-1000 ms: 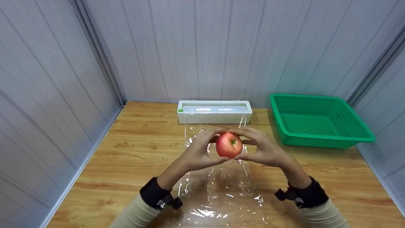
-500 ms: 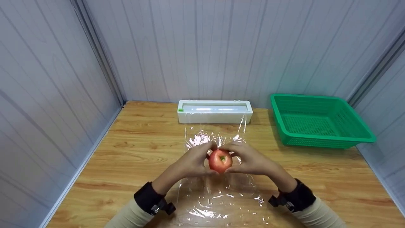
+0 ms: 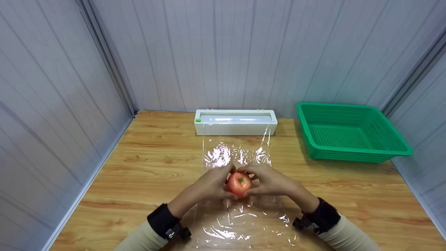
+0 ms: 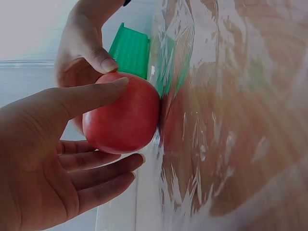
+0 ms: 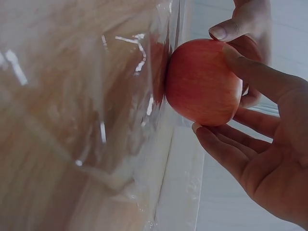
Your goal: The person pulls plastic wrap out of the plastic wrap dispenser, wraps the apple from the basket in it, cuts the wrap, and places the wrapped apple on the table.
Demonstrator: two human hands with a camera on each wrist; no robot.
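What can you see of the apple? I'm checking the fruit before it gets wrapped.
The apple is red with paler yellowish streaks, smooth and whole, with a greenish stem hollow facing up. It sits on the clear film spread on the table, touching it underneath. The left hand and right hand cup it from both sides, thumbs on top.

No readable text, labels, numbers — anywhere.

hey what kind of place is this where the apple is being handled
Probably a staged recording booth, not a home kitchen: plain grey panel walls close in a bare wooden table. On it are a cling film dispenser, a green basket, and both hands holding an apple.
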